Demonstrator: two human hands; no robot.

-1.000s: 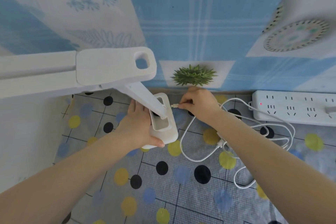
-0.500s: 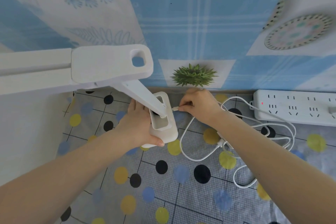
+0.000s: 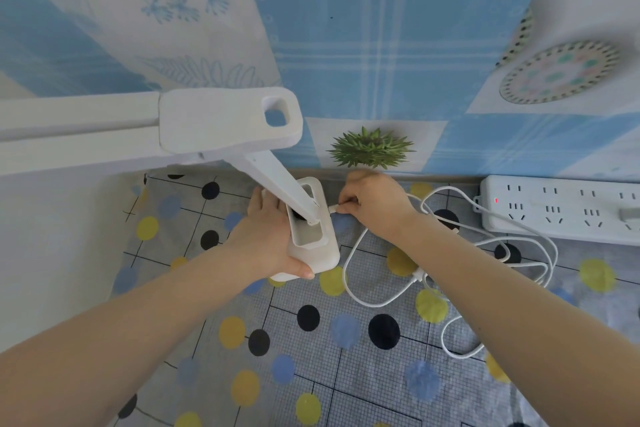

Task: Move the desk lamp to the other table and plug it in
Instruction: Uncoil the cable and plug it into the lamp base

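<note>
Standing on a dotted tablecloth (image 3: 346, 374), the white lamp (image 3: 311, 239) sits left of centre, close to the far edge where the cloth meets a blue patterned wall (image 3: 381, 28). Its base is a tall rounded block with an open slot in the top, and a slanted arm rises from that slot up and to the left to the wide flat head (image 3: 221, 121), which reaches out past the left edge of the view. The left hand (image 3: 266, 236) is wrapped around the left side of the base, thumb pressed against its near lower corner and fingers curled behind it. The right hand (image 3: 374, 204) is just right of the base, thumb and forefinger pinched on a small white plug (image 3: 333, 208) whose tip points at the base's right side; whether the tip is touching or already in a socket cannot be told. From that hand a white cable (image 3: 363, 298) loops loosely over the cloth to the right, passing under the right forearm and curling in several turns. Farther right, along the far edge, lies a white power strip (image 3: 561, 208) with a small red light lit at its left end. A spiky green plant (image 3: 370, 149) shows against the wall, just beyond the right hand.
</note>
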